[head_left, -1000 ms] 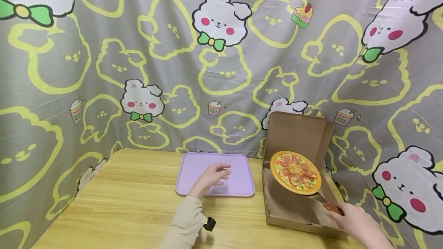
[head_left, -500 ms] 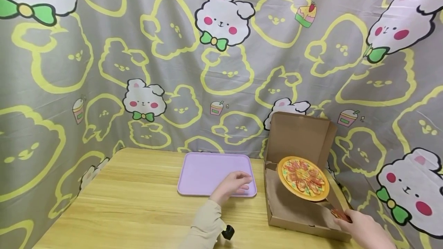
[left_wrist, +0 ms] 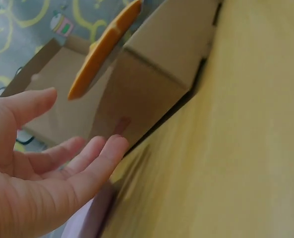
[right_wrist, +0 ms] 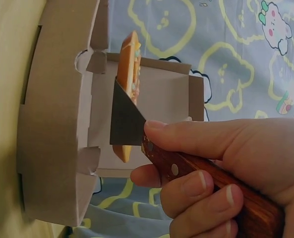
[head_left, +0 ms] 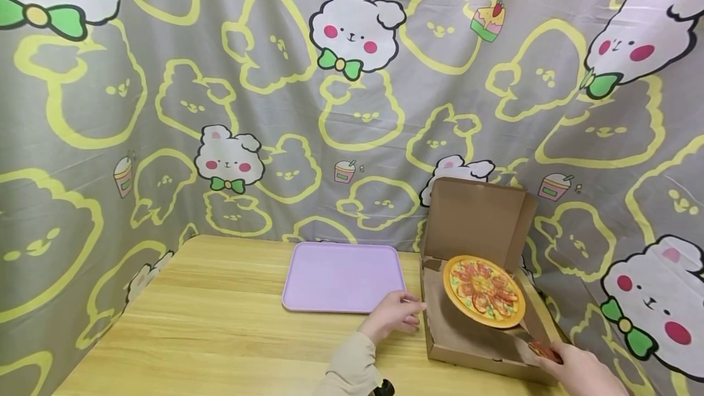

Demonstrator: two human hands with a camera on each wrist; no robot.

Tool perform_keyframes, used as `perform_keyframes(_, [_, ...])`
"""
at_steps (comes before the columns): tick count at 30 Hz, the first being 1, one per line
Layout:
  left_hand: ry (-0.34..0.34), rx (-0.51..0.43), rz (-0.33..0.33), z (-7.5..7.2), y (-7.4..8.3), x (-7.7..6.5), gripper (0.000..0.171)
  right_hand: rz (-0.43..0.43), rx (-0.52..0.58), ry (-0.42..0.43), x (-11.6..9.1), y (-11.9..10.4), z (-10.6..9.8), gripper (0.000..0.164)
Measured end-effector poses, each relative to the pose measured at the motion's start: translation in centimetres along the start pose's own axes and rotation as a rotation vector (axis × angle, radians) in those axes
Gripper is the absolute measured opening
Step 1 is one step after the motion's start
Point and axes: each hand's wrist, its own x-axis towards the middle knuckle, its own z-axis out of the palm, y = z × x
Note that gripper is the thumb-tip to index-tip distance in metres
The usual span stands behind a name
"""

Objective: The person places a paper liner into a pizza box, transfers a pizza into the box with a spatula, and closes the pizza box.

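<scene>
My right hand (head_left: 585,368) grips the wooden handle of a spatula (right_wrist: 124,121) with a flat metal blade. On that blade rests a round toy-like pizza (head_left: 484,291) with an orange crust and red and green toppings. Blade and pizza are held above the base of an open cardboard pizza box (head_left: 467,350), whose lid stands up at the back. My left hand (head_left: 393,315) holds nothing. Its fingers are relaxed, the tips close to the box's left wall; in the left wrist view the box side (left_wrist: 142,94) rises just beyond them.
A shallow purple tray (head_left: 341,277) lies left of the box, near the back of the wooden table (head_left: 209,322). Behind the table hangs a grey curtain (head_left: 286,96) with cartoon prints.
My left hand has moved right and nearer, from over the tray to beside the box. The pizza on the spatula has shifted slightly right and lower over the box.
</scene>
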Motion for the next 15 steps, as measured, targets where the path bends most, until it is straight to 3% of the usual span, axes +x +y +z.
perform_keyframes(7, [0.016,0.014,-0.023,1.8,-0.9,-0.3,0.045,-0.011,-0.028,0.017,0.2,0.1,0.6,0.037])
perform_keyframes(15, [0.037,0.020,0.003,2.2,-1.3,-0.3,0.045,-0.014,-0.022,0.031,0.0,-0.1,0.6,0.034])
